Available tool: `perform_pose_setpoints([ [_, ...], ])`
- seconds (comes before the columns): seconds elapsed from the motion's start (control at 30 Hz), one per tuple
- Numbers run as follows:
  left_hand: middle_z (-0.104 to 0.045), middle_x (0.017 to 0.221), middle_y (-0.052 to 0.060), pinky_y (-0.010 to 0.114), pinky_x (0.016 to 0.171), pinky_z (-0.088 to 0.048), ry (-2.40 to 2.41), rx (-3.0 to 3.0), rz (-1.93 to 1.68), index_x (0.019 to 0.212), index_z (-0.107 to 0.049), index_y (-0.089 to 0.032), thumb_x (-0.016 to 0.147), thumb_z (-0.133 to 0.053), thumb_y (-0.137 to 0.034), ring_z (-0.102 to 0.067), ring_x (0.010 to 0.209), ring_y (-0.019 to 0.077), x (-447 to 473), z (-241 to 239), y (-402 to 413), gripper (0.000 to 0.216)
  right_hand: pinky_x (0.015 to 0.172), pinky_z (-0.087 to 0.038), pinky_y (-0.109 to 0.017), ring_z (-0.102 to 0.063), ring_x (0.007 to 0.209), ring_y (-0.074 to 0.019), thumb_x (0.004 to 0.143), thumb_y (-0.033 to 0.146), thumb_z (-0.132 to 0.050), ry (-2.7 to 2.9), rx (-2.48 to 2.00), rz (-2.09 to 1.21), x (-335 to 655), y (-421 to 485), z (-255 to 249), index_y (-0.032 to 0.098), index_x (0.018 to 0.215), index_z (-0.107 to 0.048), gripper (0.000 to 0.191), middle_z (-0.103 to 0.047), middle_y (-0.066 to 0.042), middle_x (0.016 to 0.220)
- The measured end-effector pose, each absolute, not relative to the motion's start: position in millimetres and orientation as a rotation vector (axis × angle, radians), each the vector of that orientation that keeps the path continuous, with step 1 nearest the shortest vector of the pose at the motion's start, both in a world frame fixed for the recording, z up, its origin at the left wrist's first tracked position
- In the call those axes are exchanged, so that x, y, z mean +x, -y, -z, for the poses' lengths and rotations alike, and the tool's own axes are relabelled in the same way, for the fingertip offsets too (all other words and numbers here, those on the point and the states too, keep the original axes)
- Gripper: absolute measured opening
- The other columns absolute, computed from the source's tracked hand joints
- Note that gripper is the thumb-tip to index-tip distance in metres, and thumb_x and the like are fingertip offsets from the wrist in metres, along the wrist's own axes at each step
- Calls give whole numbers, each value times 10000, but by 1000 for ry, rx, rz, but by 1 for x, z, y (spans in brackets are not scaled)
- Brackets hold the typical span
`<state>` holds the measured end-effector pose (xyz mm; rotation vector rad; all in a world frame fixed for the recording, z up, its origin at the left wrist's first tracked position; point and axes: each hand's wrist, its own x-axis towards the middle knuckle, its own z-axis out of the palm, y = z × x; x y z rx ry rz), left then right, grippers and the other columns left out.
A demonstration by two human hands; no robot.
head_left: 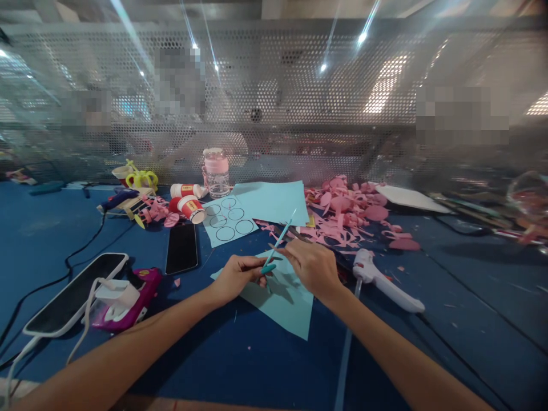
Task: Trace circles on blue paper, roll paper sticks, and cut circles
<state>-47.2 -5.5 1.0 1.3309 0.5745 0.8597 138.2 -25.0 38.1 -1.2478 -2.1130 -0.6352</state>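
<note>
My left hand (235, 278) is closed, its thumb and fingers pinching the lower end of a thin light-blue stick (280, 238) that slants up to the right. A small teal oval piece (268, 268) shows at the same fingertips. From the right, my right hand (314, 265) comes over with bent fingers, their tips closed at the middle of the stick. Its finger pads are partly hidden. Below both hands a light-blue paper sheet (295, 311) lies on the blue table (257, 365).
Behind the hands lie a sheet with printed circles (225, 237), blue paper (274, 200) and a heap of pink paper scraps (342, 214). A white glue gun (387, 282) is at right. Phones (182, 248), paper cups (191, 209) and a bottle (217, 174) stand left, before a perforated metal screen (278, 103).
</note>
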Motion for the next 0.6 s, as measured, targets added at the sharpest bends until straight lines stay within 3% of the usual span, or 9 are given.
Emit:
perform_pose_setpoints([
  [0.17, -593, 638, 14, 215, 619, -450, -563, 1352, -873, 845, -708, -119, 688, -701, -346, -533, 583, 83, -49, -2, 3, 276, 515, -266, -222, -486, 499, -78, 925, 315, -365, 2212, -1116, 568, 134, 28, -39, 176, 590, -563, 413, -564, 16, 528],
  [0.4, -629, 742, 42, 240, 587, -471, -535, 1305, -832, 918, -699, -124, 679, -707, -351, -524, 547, 75, -47, -1, 7, 331, 534, -285, -216, -458, 491, -78, 886, 288, -466, 2019, -1141, 827, 146, 24, -48, 174, 564, -546, 351, -560, 17, 530],
  [0.6, -638, 752, 48, 236, 554, -477, -530, 1352, -839, 946, -698, -141, 695, -693, -347, -513, 532, 74, -48, -1, 7, 324, 514, -272, -220, -482, 491, -83, 883, 315, -467, 1997, -1199, 839, 154, 20, -50, 178, 573, -549, 349, -581, 20, 545],
])
